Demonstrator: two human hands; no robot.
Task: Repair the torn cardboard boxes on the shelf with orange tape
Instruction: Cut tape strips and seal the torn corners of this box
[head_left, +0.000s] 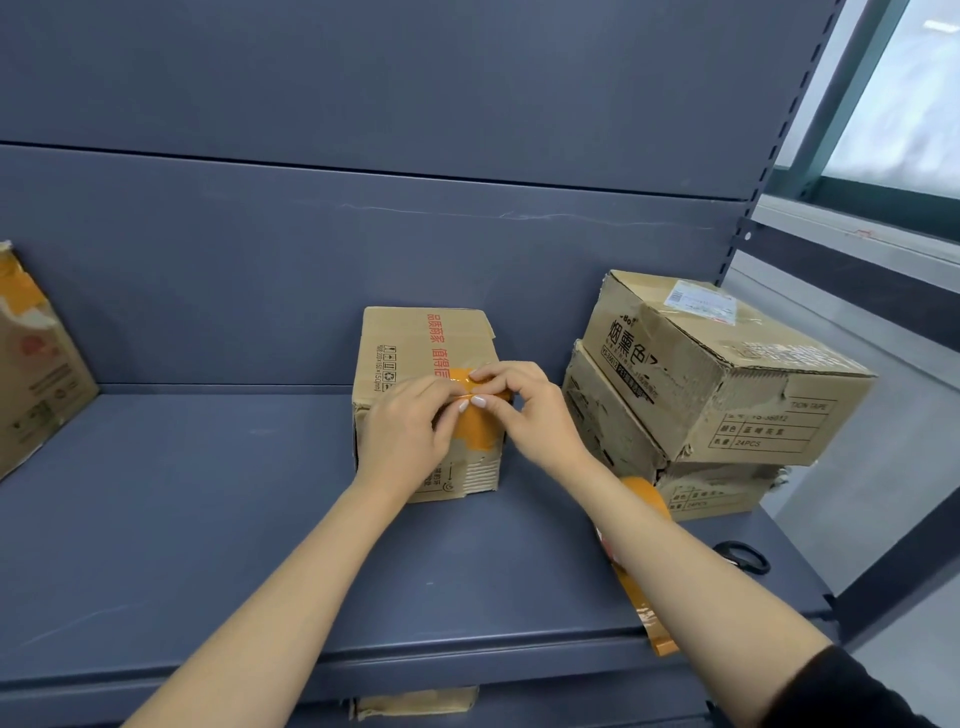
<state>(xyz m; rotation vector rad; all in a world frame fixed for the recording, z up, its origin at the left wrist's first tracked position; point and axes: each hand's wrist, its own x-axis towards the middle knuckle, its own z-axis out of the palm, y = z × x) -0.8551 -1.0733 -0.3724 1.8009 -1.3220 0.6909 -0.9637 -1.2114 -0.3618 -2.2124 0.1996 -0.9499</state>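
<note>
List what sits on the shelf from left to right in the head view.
Taped box at the left edge → small box under both hands → orange tape roll → two stacked torn boxes → black scissors.

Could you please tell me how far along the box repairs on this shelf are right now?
Done: the box at the far left already carries orange tape. In hand: the left hand and right hand press an orange strip over the middle box's top front edge. Left: the two stacked boxes show torn edges and no tape; the tape roll lies nearby.
</note>
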